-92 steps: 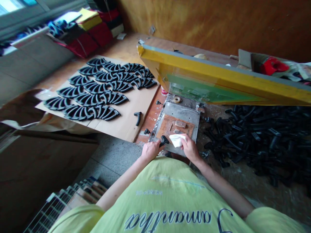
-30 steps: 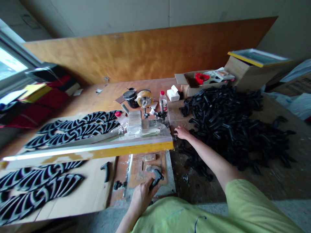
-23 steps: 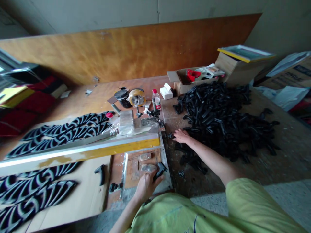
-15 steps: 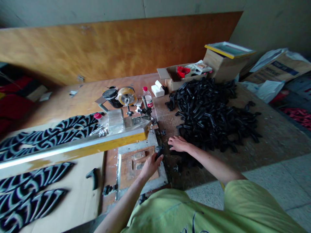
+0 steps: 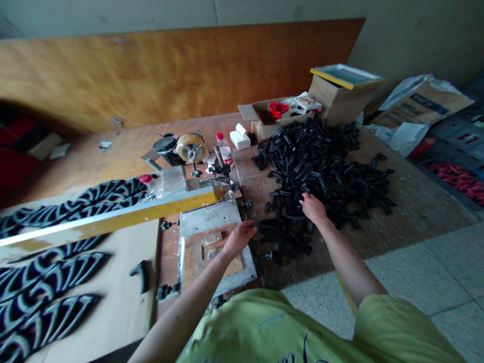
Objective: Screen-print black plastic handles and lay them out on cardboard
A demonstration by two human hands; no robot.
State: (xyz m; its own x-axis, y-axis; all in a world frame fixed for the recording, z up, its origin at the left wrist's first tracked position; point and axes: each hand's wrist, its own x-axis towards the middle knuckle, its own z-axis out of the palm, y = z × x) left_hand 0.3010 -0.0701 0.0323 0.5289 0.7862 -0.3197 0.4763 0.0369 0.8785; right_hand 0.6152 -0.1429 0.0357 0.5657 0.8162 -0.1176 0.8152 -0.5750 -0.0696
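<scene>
My left hand (image 5: 239, 239) is over the right edge of a metal fixture plate (image 5: 206, 222), thumb and fingers apart, with no part visible in it. Beside its fingertips lies a small group of black curved plastic handles (image 5: 287, 239). My right hand (image 5: 313, 208) reaches onto the near side of a large heap of black handles (image 5: 313, 156). Its fingers are spread against the heap, and I see nothing gripped in them. A wooden inset with shallow recesses (image 5: 212, 247) sits in the plate. One single handle (image 5: 142, 276) lies on the cardboard sheet (image 5: 124, 307) at left.
Rows of black handles (image 5: 49, 282) cover the left side. A yellow-edged screen frame (image 5: 151, 212) extends above them toward the plate. Behind stand a tape roll (image 5: 192, 148), a red-capped bottle (image 5: 225, 148), a black jar (image 5: 168, 147) and an open cardboard box (image 5: 260, 128).
The black handle in my left hand has left it, and the fingers have parted. My right hand has moved right and away from me, from beside the small group to the large heap.
</scene>
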